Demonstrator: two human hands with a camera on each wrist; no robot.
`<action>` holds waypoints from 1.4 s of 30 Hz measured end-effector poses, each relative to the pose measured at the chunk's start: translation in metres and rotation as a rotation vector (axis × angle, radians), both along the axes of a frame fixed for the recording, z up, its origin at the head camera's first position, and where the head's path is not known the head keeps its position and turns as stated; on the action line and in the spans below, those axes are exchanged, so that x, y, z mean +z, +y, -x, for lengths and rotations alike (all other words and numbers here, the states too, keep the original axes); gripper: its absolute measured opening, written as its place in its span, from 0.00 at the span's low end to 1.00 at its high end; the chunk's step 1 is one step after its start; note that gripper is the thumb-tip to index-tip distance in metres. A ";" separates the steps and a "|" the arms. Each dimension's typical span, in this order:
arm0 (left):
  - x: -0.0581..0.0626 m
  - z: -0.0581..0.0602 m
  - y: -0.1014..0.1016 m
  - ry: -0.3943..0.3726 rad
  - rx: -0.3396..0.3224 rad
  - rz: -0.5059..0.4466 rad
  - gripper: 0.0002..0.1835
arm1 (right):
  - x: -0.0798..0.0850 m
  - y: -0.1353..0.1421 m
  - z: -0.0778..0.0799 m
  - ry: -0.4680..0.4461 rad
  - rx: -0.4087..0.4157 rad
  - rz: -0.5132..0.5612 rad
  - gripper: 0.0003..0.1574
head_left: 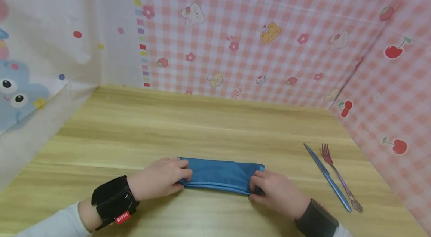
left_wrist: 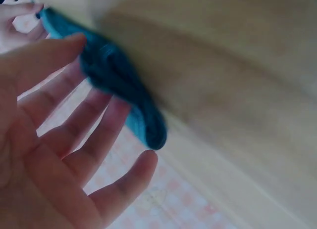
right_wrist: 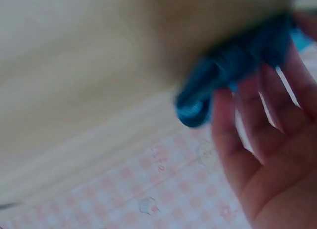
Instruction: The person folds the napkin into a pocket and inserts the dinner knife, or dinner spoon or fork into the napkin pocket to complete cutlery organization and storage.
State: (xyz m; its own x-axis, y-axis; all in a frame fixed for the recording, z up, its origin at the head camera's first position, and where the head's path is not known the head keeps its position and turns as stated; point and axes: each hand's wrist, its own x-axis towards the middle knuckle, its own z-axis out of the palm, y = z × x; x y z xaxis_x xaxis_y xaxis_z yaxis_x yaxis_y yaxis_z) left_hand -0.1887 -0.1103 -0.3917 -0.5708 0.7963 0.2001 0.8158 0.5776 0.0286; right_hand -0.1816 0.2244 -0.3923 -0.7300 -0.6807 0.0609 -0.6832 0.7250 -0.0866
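A shiny blue cloth [head_left: 219,173], folded into a long narrow strip with layered edges, lies across the wooden table in front of me. My left hand [head_left: 161,177] grips its left end, fingers on top and thumb at the near edge. At the opposite end, my right hand [head_left: 277,190] pinches the near corner between thumb and fingers. In the left wrist view, the rolled end of the cloth [left_wrist: 106,61] shows between thumb and fingers. The right wrist view is blurred, with the other end of the cloth [right_wrist: 237,56] against the fingers.
To the right on the table [head_left: 202,125] lie a bluish metal knife [head_left: 326,174] and a fork [head_left: 342,181] with a decorated handle, side by side. Pink checked sheeting [head_left: 235,61] stands along the back and right edges, with pale printed sheeting [head_left: 77,5] at the left.
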 end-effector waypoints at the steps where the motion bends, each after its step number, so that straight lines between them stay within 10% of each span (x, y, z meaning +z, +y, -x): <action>1: 0.001 0.000 -0.001 -0.005 0.001 -0.018 0.05 | 0.001 0.000 0.001 -0.002 0.012 -0.001 0.06; 14: 0.009 0.001 -0.015 -0.017 -0.003 -0.071 0.07 | 0.010 0.003 0.006 -0.003 0.010 0.020 0.04; 20: 0.028 0.010 -0.028 0.065 0.098 -0.155 0.04 | 0.018 -0.054 0.017 0.211 0.128 0.039 0.15; 26: 0.033 0.006 -0.034 0.126 0.136 -0.132 0.03 | 0.005 -0.117 0.023 0.216 0.277 -0.013 0.28; 32: 0.026 0.000 -0.032 -0.010 0.142 -0.094 0.09 | -0.005 -0.130 0.034 -0.040 0.237 0.023 0.23; 38: 0.018 0.001 -0.020 -0.089 0.052 -0.082 0.11 | -0.001 -0.125 0.050 -0.402 0.102 0.314 0.07; 42: 0.010 0.006 -0.008 -0.093 0.020 -0.056 0.06 | -0.001 -0.118 0.053 -0.467 -0.007 0.491 0.06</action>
